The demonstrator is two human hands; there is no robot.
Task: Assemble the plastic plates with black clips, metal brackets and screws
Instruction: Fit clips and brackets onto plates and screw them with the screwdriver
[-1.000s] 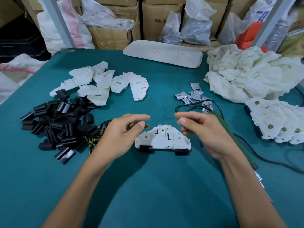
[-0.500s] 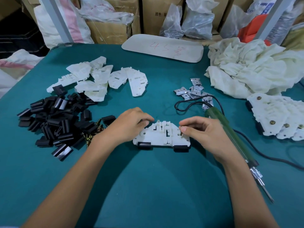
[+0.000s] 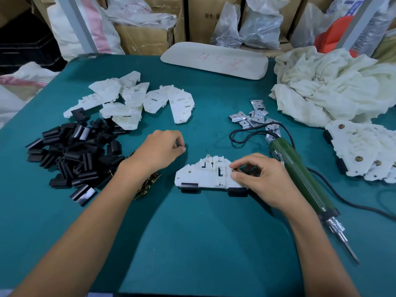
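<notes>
Head view: pinching a small piece (image 3: pixel 235 170) in the right hand (image 3: pixel 263 181) over the plate (image 3: pixel 192 174), risking skidding it unsteadied, while curling the left hand (image 3: pixel 158 148), contents unclear, off the plate's left end.

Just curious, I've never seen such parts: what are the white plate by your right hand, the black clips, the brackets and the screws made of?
White plate: matte moulded plastic, judging by crisp slots and ribs. Black clips: probably plastic, semi-gloss glints. Brackets: thin bent sheet metal, bright silvery shine. Screws: metal, brassy yellow finish; alloy unclear.
</notes>
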